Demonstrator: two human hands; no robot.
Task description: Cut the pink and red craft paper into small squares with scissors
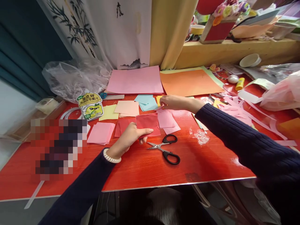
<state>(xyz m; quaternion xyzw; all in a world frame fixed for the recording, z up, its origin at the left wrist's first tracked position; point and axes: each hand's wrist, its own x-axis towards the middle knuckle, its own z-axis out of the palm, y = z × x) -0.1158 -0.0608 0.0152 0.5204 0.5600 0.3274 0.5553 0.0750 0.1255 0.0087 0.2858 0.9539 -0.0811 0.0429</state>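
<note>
My left hand (133,134) grips a red paper square (148,122), thumb on top, just above the table. Farther back, my right hand (174,102) has its fingers pinched down by a small yellow paper (158,100) and the pink paper squares (167,120); what lies between the fingertips, if anything, is hidden. More red paper squares (120,126) rest partly behind my left hand. Spread scissors (161,146) with black handles lie on the table right of it. Around these are blue paper squares (147,102), peach paper squares (127,108) and a pink stack (101,132).
Large pink sheets (134,79) and orange sheets (189,82) lie along the back. Pink paper strips (236,109) and a yellow glue stick (240,83) are at the right. A green-and-yellow pouch (91,107) and a clear plastic bag (72,78) stand left. White scraps (201,137) dot the table.
</note>
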